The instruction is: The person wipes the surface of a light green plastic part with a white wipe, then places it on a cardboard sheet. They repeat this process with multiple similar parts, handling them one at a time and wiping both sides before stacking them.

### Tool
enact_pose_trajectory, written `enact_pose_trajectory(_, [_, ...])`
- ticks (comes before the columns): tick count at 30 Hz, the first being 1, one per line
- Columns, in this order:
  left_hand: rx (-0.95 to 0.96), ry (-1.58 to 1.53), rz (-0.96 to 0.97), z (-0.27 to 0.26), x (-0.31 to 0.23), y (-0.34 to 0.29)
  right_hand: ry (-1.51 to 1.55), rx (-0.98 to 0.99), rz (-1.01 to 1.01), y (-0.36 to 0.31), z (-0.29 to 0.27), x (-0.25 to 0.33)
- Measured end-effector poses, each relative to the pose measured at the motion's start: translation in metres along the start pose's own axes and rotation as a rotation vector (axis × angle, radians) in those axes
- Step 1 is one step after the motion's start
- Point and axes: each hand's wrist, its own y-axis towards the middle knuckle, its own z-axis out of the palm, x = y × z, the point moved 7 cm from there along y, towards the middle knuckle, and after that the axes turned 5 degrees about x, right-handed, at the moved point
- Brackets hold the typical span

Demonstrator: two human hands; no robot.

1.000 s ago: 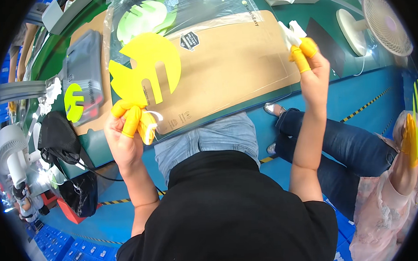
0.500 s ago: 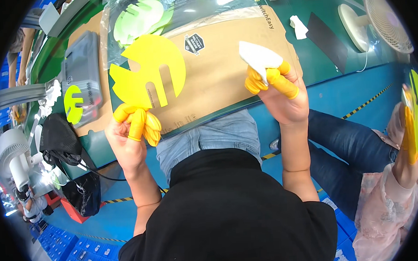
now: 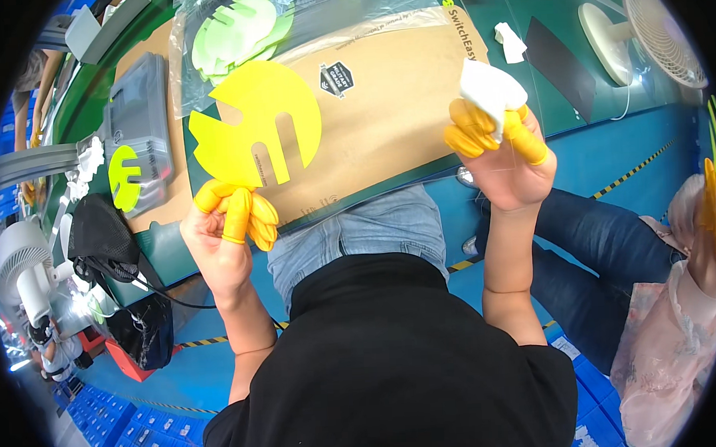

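My left hand (image 3: pixel 229 225), in yellow finger cots, pinches the lower edge of a flat yellow round cutout with slots and a notched side (image 3: pixel 265 120). The cutout is held up over the brown cardboard sheet (image 3: pixel 393 102). My right hand (image 3: pixel 502 149), also in yellow finger cots, is closed around a folded white wipe (image 3: pixel 488 90) above the right end of the cardboard. The two hands are well apart, and the wipe does not touch the cutout.
Pale green cutouts (image 3: pixel 238 37) lie on clear plastic film at the back. A grey tray (image 3: pixel 137 105) with another yellow cutout (image 3: pixel 124 179) stands left. Rightward are a crumpled tissue (image 3: pixel 511 43), a black sheet (image 3: pixel 559 67) and a fan (image 3: pixel 665 30). A co-worker (image 3: pixel 666 322) stands at right.
My right hand has moved right with the white wipe, away from the cutout. The left hand and cutout have barely moved. The co-worker's raised hand and cutout shifted toward the right rim.
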Motion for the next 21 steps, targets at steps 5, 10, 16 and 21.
enact_pose_trajectory(5, [0.005,-0.029,-0.009,-0.001,0.001,-0.001,0.181,0.033,-0.038,-0.002,-0.008,0.014])
enact_pose_trajectory(10, [-0.012,-0.118,-0.038,-0.011,0.007,-0.003,0.199,-0.022,-0.18,-0.006,-0.025,0.04])
enact_pose_trajectory(16, [-0.048,-0.176,-0.104,-0.017,0.015,-0.004,-0.413,-0.208,-0.303,-0.033,-0.051,0.061])
enact_pose_trajectory(21, [-0.035,-0.188,-0.106,-0.015,0.017,-0.003,-0.559,-0.182,-0.234,-0.04,-0.056,0.052])
